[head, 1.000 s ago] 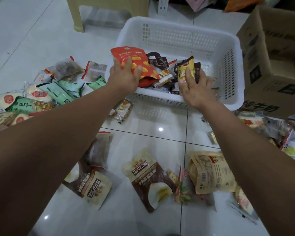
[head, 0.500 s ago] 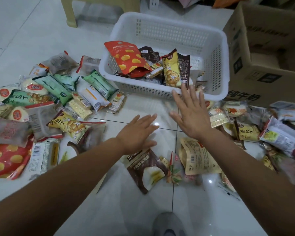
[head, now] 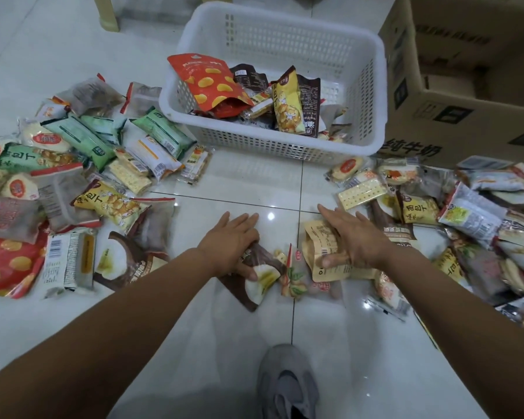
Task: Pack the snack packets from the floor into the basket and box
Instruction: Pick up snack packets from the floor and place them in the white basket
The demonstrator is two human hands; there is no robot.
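left pile: we see green, yellow, white and red packets overlapping on the floor, left of the basket.
left hand: released, with the fingers straight and flat. It rests on the top end of the brown packet, and the thumb lies across the packet's face.
brown packet: it lies on the floor near us, well apart from the basket.
basket: white and slotted, it stands on the floor beyond both hands. We see a red packet leaning over its left rim and a yellow packet propped among dark ones.
shoe: grey, low between our arms.
clear packet: it lies between the brown packet and the tan packet, just beside each.
right hand: also released, palm down, with the fingers spread straight. It rests on the tan packet with the thumb on the packet's face.
tan packet: it lies on the floor, partly under that hand.
right pile: packets are heaped on the floor in front of the box.
box: cardboard with an open top, just right of the basket. We cannot tell whether the two touch.
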